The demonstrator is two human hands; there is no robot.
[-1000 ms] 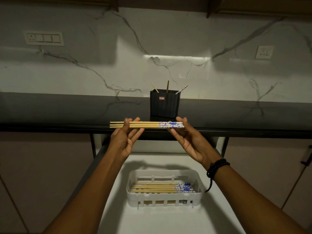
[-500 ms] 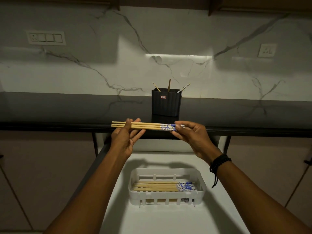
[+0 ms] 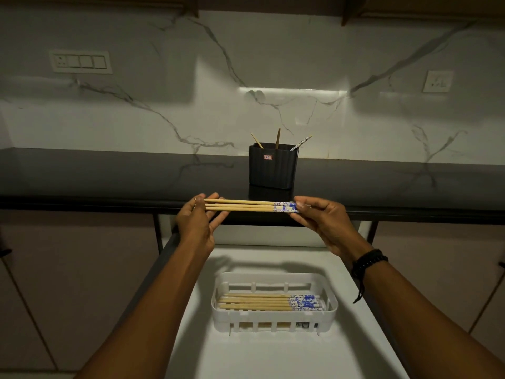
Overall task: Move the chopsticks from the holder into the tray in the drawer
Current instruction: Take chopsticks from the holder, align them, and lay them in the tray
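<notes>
Since a second ago both hands have closed in on the bundle, squaring its ends. Nearest me, the white tray [image 3: 274,318] sits in the open drawer [image 3: 273,356], already holding several chopsticks laid lengthwise, blue ends to the right. Above it I hold the bundle of chopsticks [image 3: 250,206] level: my left hand [image 3: 195,222] pinches the plain tips with curled fingers, and my right hand [image 3: 325,222] grips the patterned ends between thumb and fingers. To do this well, I'd keep the bundle horizontal, lower both ends together, match the blue ends to those below, then let go. Beyond, on the dark counter [image 3: 109,173], the black holder [image 3: 273,168] still shows three sticks.
</notes>
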